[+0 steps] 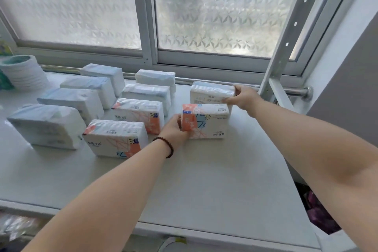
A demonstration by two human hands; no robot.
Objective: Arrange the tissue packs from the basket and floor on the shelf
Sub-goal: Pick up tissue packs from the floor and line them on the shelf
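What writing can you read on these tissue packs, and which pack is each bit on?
Nothing reads clearly.
Orange-patterned pack under the left hand: dark printed characters, blurred.
White pack in the right hand: small print, too small.
Nearest patterned pack: blurred characters.

Head camera, single view: I am looking forward and steeply down from above the near edge of the white shelf (214, 180), wide-angle, close in. The frosted window (214, 10) is filling the far side; a perforated upright (286, 47) is leaning through the right. Both forearms are reaching in from the near edge, giving the only viewpoint.
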